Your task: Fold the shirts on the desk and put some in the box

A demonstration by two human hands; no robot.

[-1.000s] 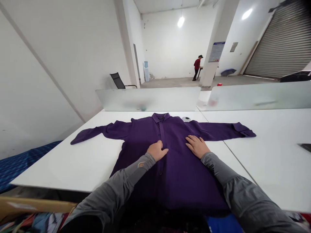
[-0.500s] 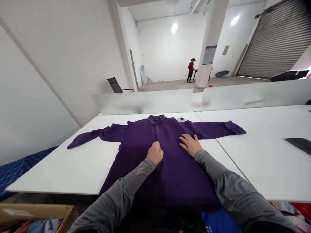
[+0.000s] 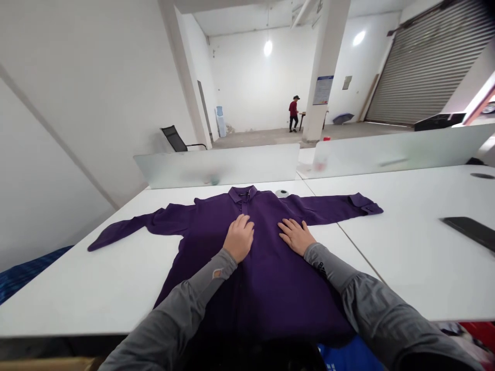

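A purple long-sleeved shirt (image 3: 266, 268) lies face up and spread out on the white table (image 3: 127, 278), its collar at the far side and both sleeves stretched sideways. On the button placket just below the collar rests my left hand (image 3: 238, 239), fingers extended forward and slightly bent. My right hand (image 3: 297, 237) lies flat on the chest at the right, fingers spread, with nothing held. The shirt's lower hem hangs over the near table edge.
Frosted dividers (image 3: 220, 166) line the table's far edge. A white round cap (image 3: 282, 194) sits behind the right shoulder, and a dark flat object (image 3: 469, 230) lies at right. A black chair (image 3: 175, 139) stands beyond. Far off, a person (image 3: 294, 114) stands by a small table.
My left hand has unfolded from a closed pinch at the placket to extended fingers and moved slightly up toward the collar. My right hand stays flat on the shirt. The camera view has shifted slightly.
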